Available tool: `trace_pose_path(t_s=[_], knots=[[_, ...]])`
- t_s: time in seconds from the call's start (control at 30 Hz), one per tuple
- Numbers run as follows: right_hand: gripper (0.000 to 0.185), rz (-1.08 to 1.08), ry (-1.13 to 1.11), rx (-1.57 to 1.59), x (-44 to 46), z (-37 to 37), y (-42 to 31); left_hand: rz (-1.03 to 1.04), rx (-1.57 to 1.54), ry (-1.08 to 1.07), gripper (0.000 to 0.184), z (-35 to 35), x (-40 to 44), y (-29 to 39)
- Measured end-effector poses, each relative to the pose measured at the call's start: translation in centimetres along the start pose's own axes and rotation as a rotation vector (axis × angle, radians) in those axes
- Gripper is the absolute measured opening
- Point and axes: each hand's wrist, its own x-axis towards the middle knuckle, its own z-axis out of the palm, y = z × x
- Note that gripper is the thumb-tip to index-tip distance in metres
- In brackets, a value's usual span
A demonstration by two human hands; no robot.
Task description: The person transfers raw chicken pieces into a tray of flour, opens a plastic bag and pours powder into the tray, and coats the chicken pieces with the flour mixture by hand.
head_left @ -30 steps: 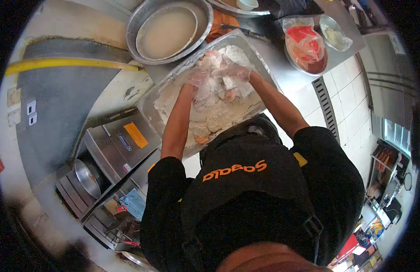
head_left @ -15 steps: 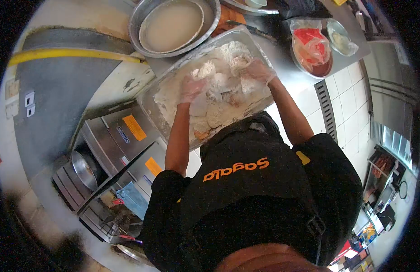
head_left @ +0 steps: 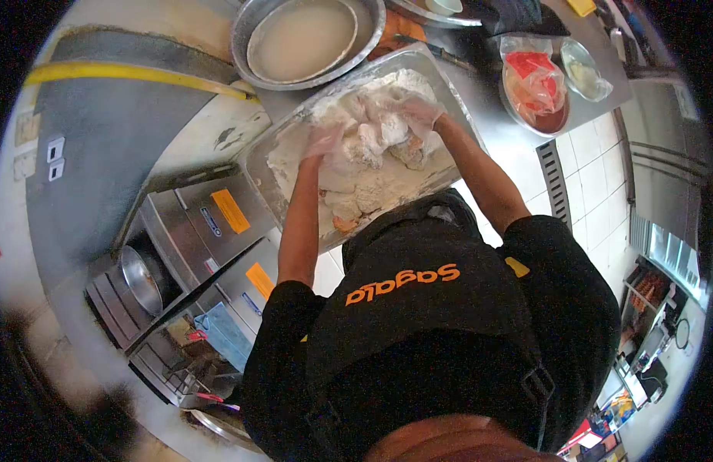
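A large clear rectangular tub [head_left: 254,179] holds white flour [head_left: 410,79] and several flour-coated pieces of what looks like raw meat [head_left: 365,146]. My left hand [head_left: 324,137], in a thin clear glove, is in the flour at the left side of the pieces. Also gloved, my right hand [head_left: 418,112] reaches in from the right and touches the coated pieces near the tub's far side. Flour and blur hide the fingers of both hands. A bare orange-pink patch shows on one piece [head_left: 345,224] at the near edge.
Behind the tub stands a metal basin [head_left: 245,58] with a bowl of cloudy liquid [head_left: 298,42] in it. To the right, a bowl [head_left: 552,123] holds a red-and-clear plastic bag [head_left: 532,77], beside a smaller bagged container [head_left: 583,69]. Steel drawers [head_left: 210,219] are at lower left.
My right hand has moved left and slightly away from me, closer to my left hand. The coated pieces between them have shifted. The whole view has shifted slightly.
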Motion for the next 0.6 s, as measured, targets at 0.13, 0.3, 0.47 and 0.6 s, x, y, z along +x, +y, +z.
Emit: trace_pose_path(t_s=[0.13,0.3,0.47,0.6], knots=[[0.054,0.406,-0.421,0.669,2.2,-0.4,2.5,0.344,-0.184,-0.119,0.042,2.6,2.1,-1.3],[0.039,0.200,-0.452,-0.005,-0.1,3.4,-1.6,0.398,-0.212,-0.093,0.036,3.7,2.9,-1.8],[0.040,0.234,-0.318,-0.300,-2.9,1.2,-5.7,0.290,-0.403,-0.208,0.033,2.1,2.6,-0.6],[0.036,0.084,-0.154,-0.449,-1.6,-1.7,-1.0,0.179,-0.009,-0.268,0.026,1.0,1.8,-1.1]])
